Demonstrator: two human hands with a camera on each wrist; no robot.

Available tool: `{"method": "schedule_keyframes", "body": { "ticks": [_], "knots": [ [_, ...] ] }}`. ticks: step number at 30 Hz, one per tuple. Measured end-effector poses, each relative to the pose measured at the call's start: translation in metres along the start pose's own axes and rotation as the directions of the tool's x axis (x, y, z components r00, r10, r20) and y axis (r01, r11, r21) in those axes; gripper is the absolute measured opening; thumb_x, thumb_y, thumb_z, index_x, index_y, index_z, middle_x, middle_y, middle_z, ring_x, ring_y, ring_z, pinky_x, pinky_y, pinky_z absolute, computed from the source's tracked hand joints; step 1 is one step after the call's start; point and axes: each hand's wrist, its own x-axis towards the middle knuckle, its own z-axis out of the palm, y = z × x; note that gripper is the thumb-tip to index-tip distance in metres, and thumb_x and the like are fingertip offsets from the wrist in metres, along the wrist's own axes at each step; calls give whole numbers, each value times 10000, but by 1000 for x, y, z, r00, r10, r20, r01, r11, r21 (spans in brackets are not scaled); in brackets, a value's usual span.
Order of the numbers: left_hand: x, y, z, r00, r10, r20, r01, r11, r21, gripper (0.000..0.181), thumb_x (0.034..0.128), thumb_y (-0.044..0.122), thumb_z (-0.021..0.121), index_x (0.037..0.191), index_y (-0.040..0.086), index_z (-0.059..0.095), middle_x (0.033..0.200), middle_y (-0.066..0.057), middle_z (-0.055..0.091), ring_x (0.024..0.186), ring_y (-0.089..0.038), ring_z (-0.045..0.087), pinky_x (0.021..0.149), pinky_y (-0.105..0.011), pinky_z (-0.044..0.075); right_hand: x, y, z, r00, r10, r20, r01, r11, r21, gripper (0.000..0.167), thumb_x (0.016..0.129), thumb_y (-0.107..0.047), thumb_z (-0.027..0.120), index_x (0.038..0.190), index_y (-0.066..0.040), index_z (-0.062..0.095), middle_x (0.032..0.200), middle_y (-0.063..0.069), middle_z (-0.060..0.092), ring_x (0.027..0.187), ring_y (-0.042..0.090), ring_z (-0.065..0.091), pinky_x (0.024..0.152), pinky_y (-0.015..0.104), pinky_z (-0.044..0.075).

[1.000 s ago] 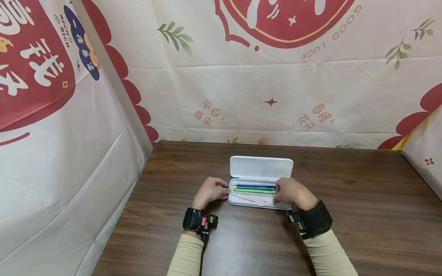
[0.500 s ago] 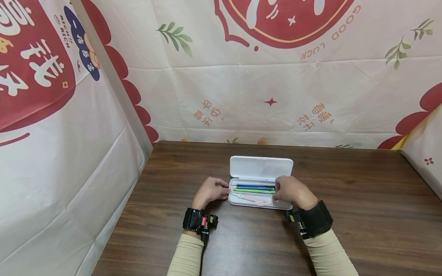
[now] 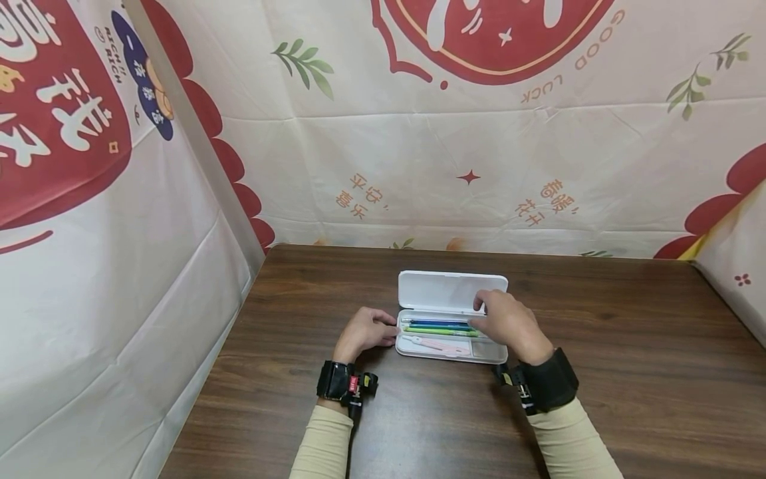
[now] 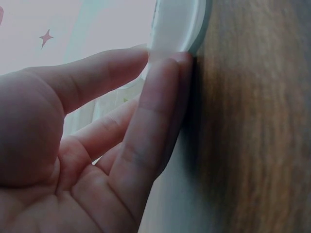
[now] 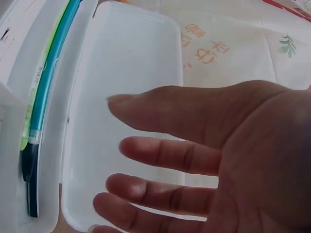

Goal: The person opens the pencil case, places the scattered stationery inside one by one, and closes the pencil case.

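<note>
A white pencil case (image 3: 491,352) lies on the table with its lid (image 3: 443,289) folded back. Inside its back compartment are blue and green pens (image 3: 439,330); a slim pale-pink tool, like a drawing compass, (image 3: 439,345) lies in the front one. My left hand (image 3: 365,330) holds the case's left end, thumb and fingers pinching the rim in the left wrist view. Over the right end hovers my right hand (image 3: 509,322), fingers loosely extended and holding nothing; the right wrist view has it in front of the lid, beside a teal pen (image 5: 48,82).
The brown wooden table (image 3: 628,372) extends on both sides of the case. Behind it hangs a printed white cloth (image 3: 419,153), and another cloth (image 3: 120,299) drapes along the left side. Black wrist straps (image 3: 550,382) sit above the cream sleeves.
My right hand has lifted from the right end of the case and moved back towards the lid, its fingers spreading. The left hand and the case stay in place.
</note>
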Motion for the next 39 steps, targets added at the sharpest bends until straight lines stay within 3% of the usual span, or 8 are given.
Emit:
{"method": "schedule_keyframes", "body": {
  "ticks": [10,20,29,39],
  "knots": [
    [-2,-1,1,999,33,-14,-33,999,-7,177,879,109,748,1038,33,737,943,-97,689,727,-166,699,674,-299,599,-4,-7,-9,985,-88,-147,90,996,4,267,875,-188,756,1072,-31,668,1081,203,646,851,290,599,620,383,512],
    [-1,-1,0,999,50,-3,-50,999,-21,171,881,95,742,1036,24,739,949,-106,695,740,-169,699,675,-294,599,-2,-13,-25,972,-118,-205,122,993,6,274,885,-177,737,1094,-12,670,1086,203,623,889,311,596,665,428,536],
    [2,-2,1,999,40,-8,-40,999,-3,174,880,118,749,1036,42,739,917,-93,692,713,-165,695,669,-303,595,9,-15,-35,966,-166,-196,167,986,-13,279,895,-159,719,1115,4,668,1113,213,628,968,331,592,795,496,543],
    [2,-1,1,999,46,-11,-46,999,4,170,882,116,748,1032,38,738,919,-91,692,703,-153,691,658,-291,592,24,-18,-30,953,-239,-187,238,971,-25,362,902,-184,712,1196,18,647,1196,235,599,1170,425,457,955,599,401]
  ]
}}
